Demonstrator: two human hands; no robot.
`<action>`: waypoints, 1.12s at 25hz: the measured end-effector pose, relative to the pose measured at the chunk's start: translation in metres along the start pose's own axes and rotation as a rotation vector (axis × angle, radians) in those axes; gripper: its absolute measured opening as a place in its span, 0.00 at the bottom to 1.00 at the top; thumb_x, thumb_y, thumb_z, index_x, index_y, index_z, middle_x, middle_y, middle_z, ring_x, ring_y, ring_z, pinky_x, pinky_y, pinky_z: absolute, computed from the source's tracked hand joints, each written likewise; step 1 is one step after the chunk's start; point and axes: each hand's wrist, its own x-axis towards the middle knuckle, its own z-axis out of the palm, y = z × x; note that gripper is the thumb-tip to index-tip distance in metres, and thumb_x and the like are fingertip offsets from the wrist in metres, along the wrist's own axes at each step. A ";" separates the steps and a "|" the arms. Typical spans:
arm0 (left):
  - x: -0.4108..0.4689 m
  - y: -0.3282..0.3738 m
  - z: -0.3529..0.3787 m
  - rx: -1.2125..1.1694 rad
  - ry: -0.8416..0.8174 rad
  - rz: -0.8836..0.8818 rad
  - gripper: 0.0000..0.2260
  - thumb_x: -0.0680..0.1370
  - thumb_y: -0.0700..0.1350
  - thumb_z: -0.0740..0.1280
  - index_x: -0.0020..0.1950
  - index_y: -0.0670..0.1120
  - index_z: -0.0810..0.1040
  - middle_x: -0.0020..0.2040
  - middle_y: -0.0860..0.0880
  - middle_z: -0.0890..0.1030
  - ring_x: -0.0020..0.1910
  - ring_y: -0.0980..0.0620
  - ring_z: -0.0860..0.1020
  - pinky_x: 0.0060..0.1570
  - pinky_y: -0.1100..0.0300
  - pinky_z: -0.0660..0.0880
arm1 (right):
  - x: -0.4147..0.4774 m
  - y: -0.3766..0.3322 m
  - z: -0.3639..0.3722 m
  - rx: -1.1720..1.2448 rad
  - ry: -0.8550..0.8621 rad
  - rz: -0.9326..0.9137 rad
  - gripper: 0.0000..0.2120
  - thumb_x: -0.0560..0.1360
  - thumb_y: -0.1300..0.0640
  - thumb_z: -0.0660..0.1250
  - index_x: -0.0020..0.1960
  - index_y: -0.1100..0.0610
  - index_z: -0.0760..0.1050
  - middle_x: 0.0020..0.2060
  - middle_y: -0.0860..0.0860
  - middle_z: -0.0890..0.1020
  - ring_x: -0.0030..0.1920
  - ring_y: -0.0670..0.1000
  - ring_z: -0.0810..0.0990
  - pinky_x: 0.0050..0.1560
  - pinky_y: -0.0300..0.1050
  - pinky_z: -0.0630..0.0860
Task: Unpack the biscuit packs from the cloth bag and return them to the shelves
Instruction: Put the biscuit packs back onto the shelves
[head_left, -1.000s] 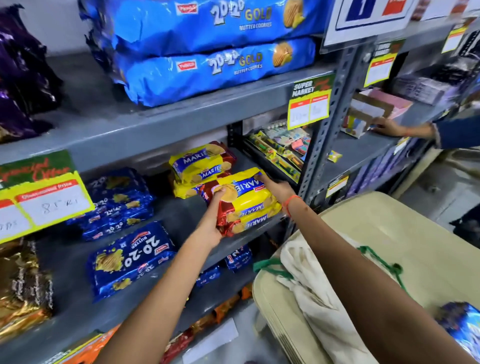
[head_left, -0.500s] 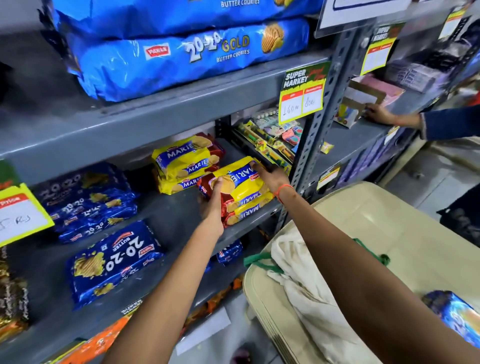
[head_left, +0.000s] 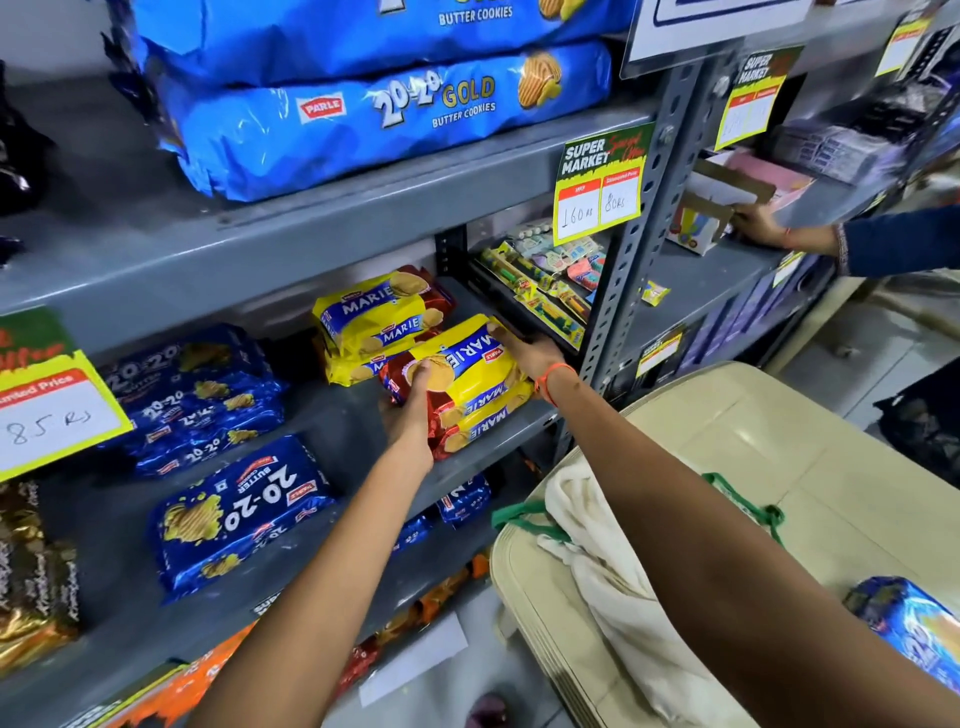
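A stack of yellow and red Marie biscuit packs rests on the grey middle shelf, near its front right corner. My left hand grips the stack's left end, thumb on the top pack. My right hand holds the far right end. Behind it lies another Marie stack. The cream cloth bag with green handles lies slumped on the beige table. A blue biscuit pack sits at the table's right edge.
Blue 20-20 packs lie on the same shelf to the left, big 20-20 Gold bags on the shelf above. A perforated steel upright stands right of the stack. Another person's hand reaches into the neighbouring shelf at right.
The view has shifted slightly. Both hands stay on the Marie stack, which has settled a little further onto the shelf.
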 end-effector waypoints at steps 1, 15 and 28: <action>-0.003 0.001 -0.001 0.005 0.012 0.002 0.44 0.65 0.64 0.73 0.75 0.52 0.57 0.70 0.43 0.72 0.65 0.40 0.75 0.64 0.41 0.73 | -0.001 0.002 -0.001 0.020 0.014 0.019 0.41 0.69 0.32 0.64 0.68 0.62 0.69 0.50 0.56 0.77 0.45 0.56 0.76 0.50 0.47 0.73; -0.152 -0.181 0.026 0.118 0.009 -0.193 0.39 0.67 0.61 0.72 0.70 0.38 0.68 0.69 0.38 0.73 0.64 0.40 0.75 0.64 0.44 0.74 | -0.142 0.170 -0.135 0.174 0.024 0.285 0.16 0.75 0.46 0.66 0.54 0.57 0.72 0.45 0.55 0.75 0.45 0.53 0.75 0.51 0.49 0.76; -0.278 -0.364 0.128 0.434 -0.472 -0.593 0.39 0.68 0.65 0.69 0.71 0.41 0.69 0.71 0.41 0.72 0.61 0.46 0.75 0.56 0.52 0.76 | -0.203 0.333 -0.338 -0.396 0.453 0.403 0.29 0.72 0.47 0.69 0.66 0.63 0.70 0.65 0.63 0.75 0.66 0.62 0.72 0.64 0.51 0.70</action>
